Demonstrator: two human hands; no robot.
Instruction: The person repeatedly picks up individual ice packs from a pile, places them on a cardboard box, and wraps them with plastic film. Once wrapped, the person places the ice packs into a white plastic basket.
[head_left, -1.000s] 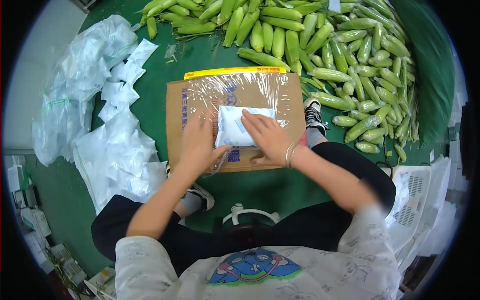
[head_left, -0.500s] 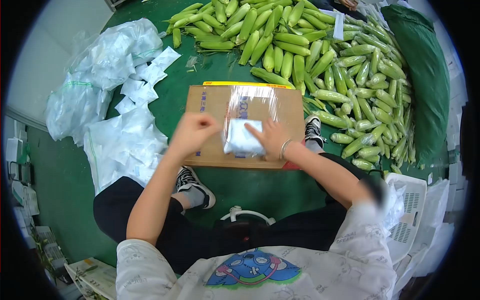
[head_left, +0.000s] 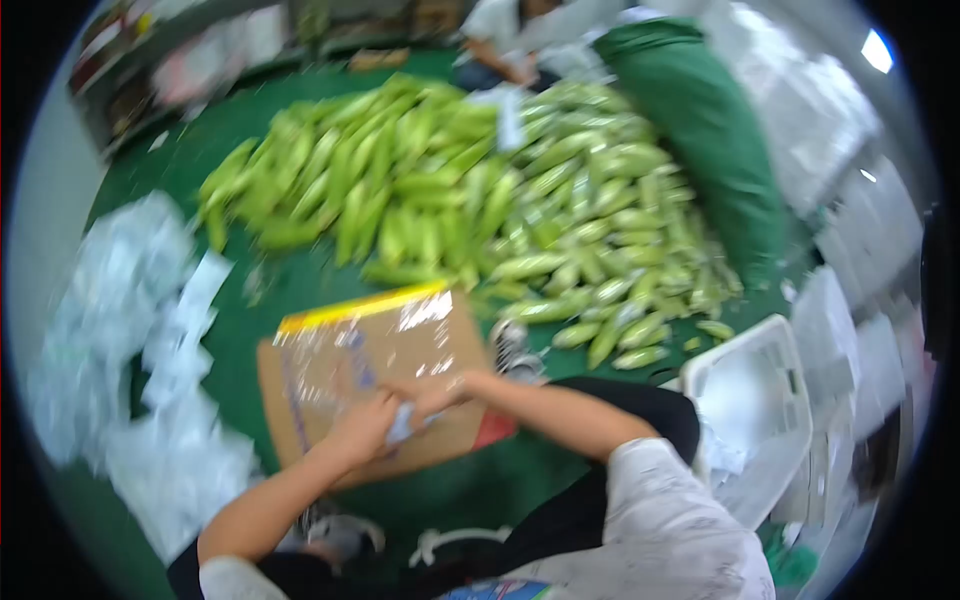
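A cardboard carton [head_left: 310, 372] covered in clear film lies in front of me, turned at an angle, with a yellow strip along its far edge. Above its near part my two hands meet at a small white packet [head_left: 402, 424]. My left hand [head_left: 366, 425] is closed at the packet's left side. My right hand [head_left: 440, 395] curls over it from the right, its fingers reaching to the left hand. Motion blur softens the fingers, and they hide much of the packet.
Corn cobs in green husks [head_left: 350, 170] are piled beyond the carton, with film-wrapped corn [head_left: 610, 230] to their right. A full green sack [head_left: 705, 140] lies beside them. White packets [head_left: 160, 430] heap up at left. A white basket [head_left: 795, 390] stands at right. Another person [head_left: 500, 45] sits behind the corn.
My view has swung up and to the right. My hands have come together at the packet; earlier the left was apart in the air and the right lay spread on it.
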